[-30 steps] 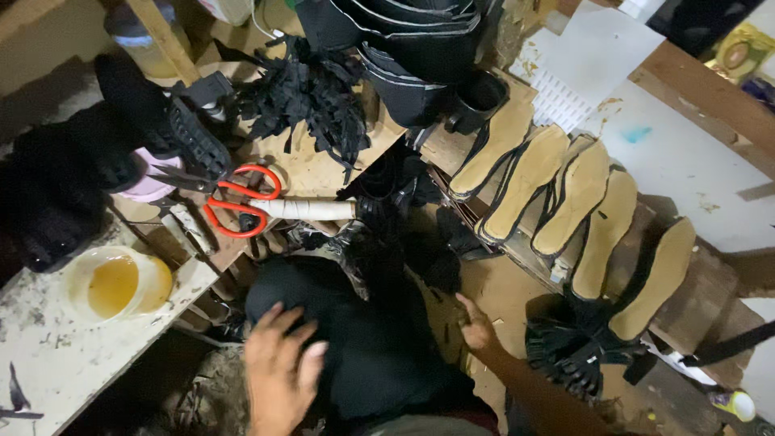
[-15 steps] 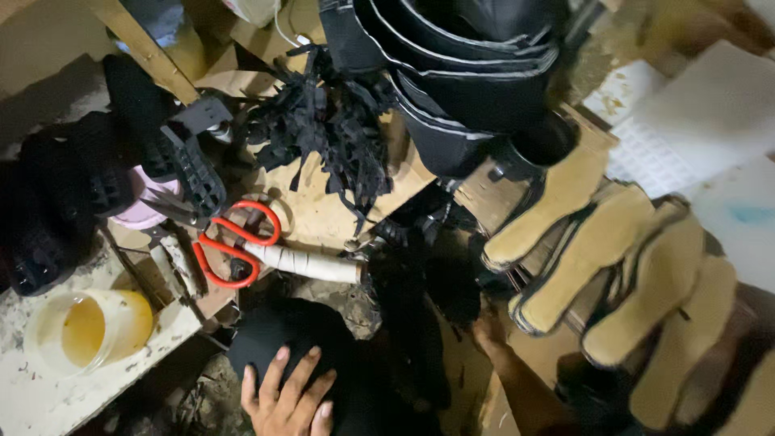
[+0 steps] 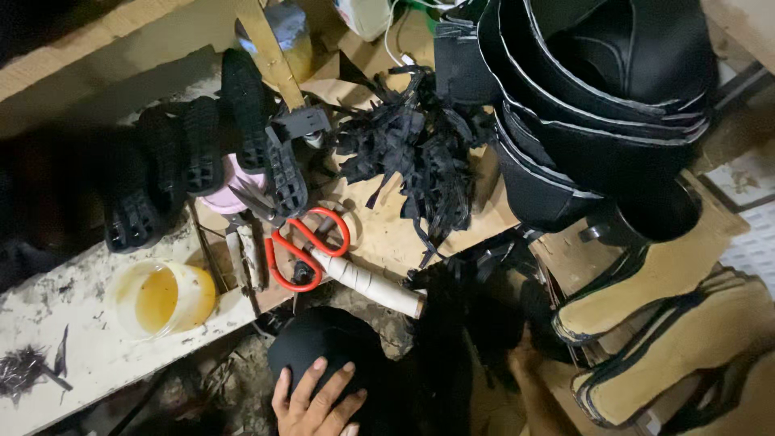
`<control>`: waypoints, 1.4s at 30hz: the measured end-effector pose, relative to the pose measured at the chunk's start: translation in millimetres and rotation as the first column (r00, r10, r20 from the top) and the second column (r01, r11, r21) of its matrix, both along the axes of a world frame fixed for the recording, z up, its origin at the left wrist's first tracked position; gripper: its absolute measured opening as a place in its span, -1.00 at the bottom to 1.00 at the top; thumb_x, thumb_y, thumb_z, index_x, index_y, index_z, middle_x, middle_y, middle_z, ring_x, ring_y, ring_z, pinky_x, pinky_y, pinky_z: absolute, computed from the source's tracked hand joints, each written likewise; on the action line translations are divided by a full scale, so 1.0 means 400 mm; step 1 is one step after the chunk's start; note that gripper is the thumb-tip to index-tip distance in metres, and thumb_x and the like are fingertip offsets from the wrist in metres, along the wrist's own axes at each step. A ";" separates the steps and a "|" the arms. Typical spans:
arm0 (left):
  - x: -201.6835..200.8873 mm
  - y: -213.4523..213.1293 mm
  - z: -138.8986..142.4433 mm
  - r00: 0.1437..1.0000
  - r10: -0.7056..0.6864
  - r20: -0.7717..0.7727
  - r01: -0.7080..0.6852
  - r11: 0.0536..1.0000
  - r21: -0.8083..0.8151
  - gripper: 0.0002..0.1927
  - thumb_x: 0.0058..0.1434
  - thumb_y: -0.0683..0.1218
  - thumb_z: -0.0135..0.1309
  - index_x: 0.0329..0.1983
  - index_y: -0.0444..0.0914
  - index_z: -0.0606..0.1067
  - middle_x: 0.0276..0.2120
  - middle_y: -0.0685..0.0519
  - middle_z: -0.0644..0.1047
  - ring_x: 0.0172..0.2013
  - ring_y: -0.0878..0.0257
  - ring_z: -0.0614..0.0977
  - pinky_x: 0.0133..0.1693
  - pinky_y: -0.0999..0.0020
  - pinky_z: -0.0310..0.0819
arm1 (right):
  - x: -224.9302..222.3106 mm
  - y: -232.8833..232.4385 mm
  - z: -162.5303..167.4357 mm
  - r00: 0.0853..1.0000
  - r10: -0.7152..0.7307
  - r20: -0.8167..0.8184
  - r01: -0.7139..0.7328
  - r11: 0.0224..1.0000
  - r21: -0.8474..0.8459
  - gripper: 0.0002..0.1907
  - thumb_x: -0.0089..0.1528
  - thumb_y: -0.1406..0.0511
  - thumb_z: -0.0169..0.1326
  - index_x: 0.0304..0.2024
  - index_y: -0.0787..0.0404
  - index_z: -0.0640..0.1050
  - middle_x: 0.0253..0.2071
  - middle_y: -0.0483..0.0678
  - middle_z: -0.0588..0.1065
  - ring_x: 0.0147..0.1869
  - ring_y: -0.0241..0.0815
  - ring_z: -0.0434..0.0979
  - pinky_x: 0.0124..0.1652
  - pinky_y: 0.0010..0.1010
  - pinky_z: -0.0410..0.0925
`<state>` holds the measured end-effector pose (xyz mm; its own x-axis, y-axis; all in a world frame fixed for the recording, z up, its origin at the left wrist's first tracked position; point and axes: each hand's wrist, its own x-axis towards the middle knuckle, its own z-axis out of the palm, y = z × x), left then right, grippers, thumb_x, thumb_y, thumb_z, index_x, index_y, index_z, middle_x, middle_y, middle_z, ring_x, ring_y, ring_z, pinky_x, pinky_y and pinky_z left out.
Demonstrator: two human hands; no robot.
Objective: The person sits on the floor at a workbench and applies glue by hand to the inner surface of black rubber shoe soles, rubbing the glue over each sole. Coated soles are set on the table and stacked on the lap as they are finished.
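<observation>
A: The black rounded piece sits at the bottom centre, below the bench edge, and the left hand rests flat on it, fingers spread wide, gripping nothing.

B: And the right hand?

A: It reaches into dark black material right of centre; whether it grips anything cannot be told.

B: Any containers or papers?

A: A round pale tub of yellow liquid stands on the white bench at the left. A white container shows at the top edge, and white lined sheets lie at the far right. Red-handled scissors lie touching a white paper roll.

B: What differs from half a second ago?

A: The view has drawn closer, so the tan insoles run off the right edge, and the left hand sits lower in the picture.
</observation>
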<state>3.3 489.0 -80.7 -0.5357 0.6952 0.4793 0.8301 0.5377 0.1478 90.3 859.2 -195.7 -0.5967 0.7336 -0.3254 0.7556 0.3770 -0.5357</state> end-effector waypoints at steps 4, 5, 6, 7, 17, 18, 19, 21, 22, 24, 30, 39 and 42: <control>0.001 -0.015 0.016 1.000 -0.010 0.000 0.010 0.999 0.043 -0.68 0.35 0.26 -0.13 -0.13 0.15 0.61 0.19 0.19 0.50 0.33 0.10 0.35 0.37 -0.14 -0.14 | 0.031 -0.006 0.050 0.999 0.052 0.005 -0.052 0.995 0.083 -0.01 0.08 0.29 0.25 0.46 0.15 0.03 0.32 0.31 0.30 0.34 0.29 0.32 0.24 -0.10 0.24; 0.001 -0.023 0.022 1.000 -0.029 -0.005 0.029 0.998 0.050 -0.67 0.35 0.25 -0.13 -0.13 0.13 0.62 0.20 0.18 0.50 0.34 0.08 0.34 0.37 -0.12 -0.15 | 0.043 -0.022 0.054 0.998 0.055 -0.036 -0.055 0.998 -0.002 0.00 0.07 0.29 0.21 0.48 0.13 0.01 0.30 0.29 0.34 0.31 0.26 0.38 0.22 -0.12 0.27; 0.004 -0.028 0.030 1.000 -0.014 0.021 0.013 0.998 0.057 -0.68 0.33 0.24 -0.12 -0.13 0.13 0.62 0.20 0.18 0.50 0.33 0.08 0.34 0.37 -0.13 -0.15 | 0.057 -0.042 0.061 0.995 0.055 -0.081 -0.062 0.995 -0.084 0.02 0.07 0.29 0.18 0.51 0.10 -0.01 0.28 0.27 0.37 0.28 0.22 0.43 0.21 -0.14 0.31; 0.009 -0.033 0.039 0.999 0.004 0.047 -0.007 0.998 0.061 -0.69 0.32 0.22 -0.11 -0.14 0.13 0.62 0.19 0.17 0.51 0.33 0.08 0.34 0.38 -0.13 -0.16 | 0.066 -0.059 0.065 0.990 0.056 -0.127 -0.077 0.983 -0.167 0.04 0.06 0.29 0.15 0.53 0.08 -0.03 0.26 0.25 0.40 0.25 0.18 0.48 0.20 -0.16 0.34; 0.066 -0.128 0.150 0.985 -0.004 0.170 -0.025 0.986 0.167 -0.65 0.14 0.08 -0.01 -0.05 0.00 0.60 0.23 0.11 0.46 0.35 0.02 0.30 0.38 -0.19 -0.22 | 0.297 -0.263 0.172 0.998 -0.056 0.025 0.061 0.958 -0.280 -0.45 0.29 0.16 0.10 0.34 -0.01 0.40 0.04 0.09 0.60 0.07 -0.02 0.59 0.03 -0.27 0.43; 0.076 -0.145 0.159 0.984 0.001 0.180 -0.031 0.985 0.168 -0.65 0.14 0.07 -0.01 -0.03 -0.01 0.59 0.24 0.10 0.45 0.36 0.01 0.29 0.38 -0.19 -0.23 | 0.321 -0.276 0.192 0.990 -0.077 -0.122 0.038 0.955 -0.294 -0.48 0.27 0.19 0.12 0.30 0.05 0.45 -0.05 0.08 0.65 -0.04 -0.06 0.61 -0.05 -0.31 0.45; 0.090 -0.165 0.168 0.981 0.004 0.194 -0.036 0.986 0.165 -0.65 0.15 0.06 -0.01 -0.01 -0.02 0.58 0.24 0.09 0.45 0.36 0.00 0.27 0.38 -0.19 -0.24 | 0.347 -0.292 0.216 0.960 -0.101 -0.263 0.017 0.953 -0.303 -0.50 0.26 0.23 0.13 0.26 0.11 0.51 -0.14 0.08 0.69 -0.14 -0.10 0.63 -0.14 -0.34 0.47; 0.132 -0.208 0.189 0.972 0.018 0.235 -0.060 0.983 0.172 -0.65 0.17 0.05 -0.02 0.00 -0.04 0.56 0.25 0.09 0.44 0.37 -0.01 0.25 0.39 -0.18 -0.27 | 0.379 -0.297 0.270 0.928 -0.059 -0.368 -0.068 0.944 -0.322 -0.55 0.23 0.29 0.14 0.19 0.16 0.51 -0.20 -0.08 0.66 -0.21 -0.31 0.62 -0.22 -0.49 0.45; 0.148 -0.224 0.199 0.966 0.034 0.256 -0.084 0.979 0.186 -0.65 0.18 0.05 -0.03 0.01 -0.04 0.56 0.24 0.09 0.44 0.38 -0.01 0.25 0.39 -0.17 -0.28 | 0.381 -0.295 0.302 0.902 -0.032 -0.430 -0.120 0.939 -0.321 -0.57 0.22 0.32 0.14 0.16 0.18 0.51 -0.22 -0.17 0.64 -0.25 -0.42 0.61 -0.26 -0.57 0.44; 0.180 -0.259 0.216 0.948 0.055 0.315 -0.130 0.967 0.221 -0.66 0.23 0.03 -0.06 0.02 -0.07 0.55 0.24 0.09 0.45 0.39 -0.01 0.24 0.40 -0.16 -0.31 | 0.392 -0.315 0.366 0.914 0.045 -0.402 -0.172 0.943 -0.286 -0.59 0.23 0.32 0.16 0.15 0.17 0.57 -0.49 -0.17 0.45 -0.45 -0.41 0.31 -0.44 -0.52 0.20; 0.251 -0.390 0.266 0.840 0.027 0.541 -0.296 0.860 0.416 -0.62 0.38 -0.04 -0.18 0.14 -0.24 0.50 0.23 0.02 0.50 0.40 -0.03 0.32 0.43 -0.09 -0.19 | 0.327 -0.402 0.512 0.753 0.221 -0.619 -0.351 0.932 -0.094 -0.69 0.24 0.39 0.15 0.05 0.27 0.62 -0.63 -0.24 0.34 -0.53 -0.48 0.19 -0.49 -0.57 0.12; 0.329 -0.429 0.315 -0.077 -0.664 0.744 -0.535 0.657 0.531 -0.25 0.30 0.18 -0.09 0.47 -0.25 0.15 0.35 -0.11 0.40 0.36 0.03 0.41 0.31 0.08 0.22 | 0.171 -0.593 0.573 0.435 -0.304 -0.848 -0.655 0.539 -0.529 -0.58 0.27 0.31 0.02 0.17 0.34 0.48 -0.60 -0.18 0.28 -0.53 -0.33 0.20 -0.42 -0.45 0.15; 0.343 -0.427 0.358 -0.315 -0.807 0.499 -0.601 0.577 0.553 -0.05 0.26 0.26 -0.05 0.57 -0.14 -0.16 0.43 -0.08 0.24 0.38 0.01 0.34 0.31 0.06 0.21 | 0.113 -0.688 0.581 0.348 -0.335 -0.876 -0.797 0.386 -0.465 -0.60 0.30 0.30 0.01 0.17 0.32 0.48 -0.62 -0.22 0.18 -0.55 -0.34 0.12 -0.42 -0.42 0.10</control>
<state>140.5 318.1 62.6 -0.6011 0.7731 -0.2025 -0.6932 -0.3783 0.6134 135.7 583.8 36.9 -0.9528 0.2040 0.2248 -0.3022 -0.5679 -0.7656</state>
